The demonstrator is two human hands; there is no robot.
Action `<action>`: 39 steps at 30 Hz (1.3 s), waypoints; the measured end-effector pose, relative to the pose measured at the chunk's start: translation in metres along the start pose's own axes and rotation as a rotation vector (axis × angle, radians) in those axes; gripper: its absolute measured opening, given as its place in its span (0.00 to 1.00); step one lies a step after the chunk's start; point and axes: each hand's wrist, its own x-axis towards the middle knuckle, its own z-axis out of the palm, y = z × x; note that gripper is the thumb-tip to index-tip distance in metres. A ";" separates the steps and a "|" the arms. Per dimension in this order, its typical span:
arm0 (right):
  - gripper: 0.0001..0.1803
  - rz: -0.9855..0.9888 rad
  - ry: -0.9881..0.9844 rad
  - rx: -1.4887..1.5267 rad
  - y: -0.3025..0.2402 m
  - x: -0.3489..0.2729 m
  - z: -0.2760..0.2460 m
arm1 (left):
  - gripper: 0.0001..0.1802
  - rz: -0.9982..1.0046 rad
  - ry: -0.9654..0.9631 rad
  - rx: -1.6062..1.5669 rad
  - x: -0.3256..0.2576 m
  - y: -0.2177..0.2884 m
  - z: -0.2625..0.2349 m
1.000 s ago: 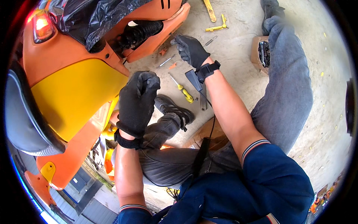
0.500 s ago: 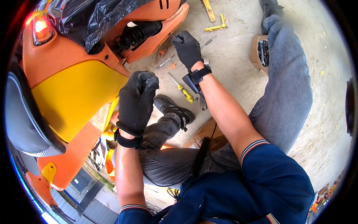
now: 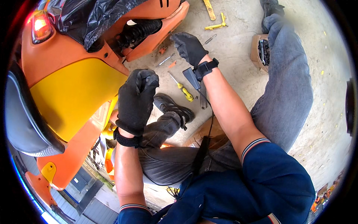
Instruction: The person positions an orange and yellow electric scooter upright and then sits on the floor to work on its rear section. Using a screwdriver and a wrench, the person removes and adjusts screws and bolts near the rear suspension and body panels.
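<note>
My left hand [image 3: 136,99], in a black knit glove, is closed in a fist beside the yellow panel [image 3: 76,93] of an orange and yellow scooter. Whatever its fingers hold, if anything, is hidden. Farther ahead, my right hand [image 3: 189,48], gloved alike, has its fingers bent together near the edge of the orange body panel [image 3: 164,39]; its grip does not show. A small dark device [image 3: 192,77] is strapped to the right wrist. Between the hands, a screwdriver with a yellow handle [image 3: 185,92] lies on the concrete floor.
A black plastic bag [image 3: 93,20] covers part of the scooter, near its lit tail light [image 3: 41,27]. A yellow tool [image 3: 217,24], a coil spring [image 3: 210,39] and a thin metal rod [image 3: 166,59] lie on the floor. An open cardboard box [image 3: 257,56] holds dark parts beside my leg.
My right hand has shifted slightly right and turned, its fingers now pointing more to the left. The wrist device has turned with it. My left hand has barely moved.
</note>
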 end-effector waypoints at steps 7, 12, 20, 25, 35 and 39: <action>0.15 0.141 0.031 0.110 -0.009 -0.008 0.009 | 0.06 -0.037 -0.002 -0.018 0.000 0.000 0.001; 0.17 0.229 -0.036 0.091 -0.009 -0.002 0.004 | 0.06 -0.014 0.002 -0.019 -0.001 -0.005 0.001; 0.12 -0.245 0.349 -1.163 -0.014 -0.013 0.035 | 0.06 0.028 -0.009 0.008 0.000 -0.005 0.000; 0.14 -0.192 -0.056 -0.017 0.001 0.009 -0.014 | 0.06 0.014 -0.003 -0.023 -0.001 0.005 0.000; 0.14 0.314 -0.163 0.814 0.009 -0.002 -0.008 | 0.05 0.011 0.007 0.000 -0.002 0.001 0.003; 0.12 0.273 -0.038 0.692 0.005 -0.008 -0.001 | 0.05 0.004 -0.018 -0.015 -0.003 0.009 0.005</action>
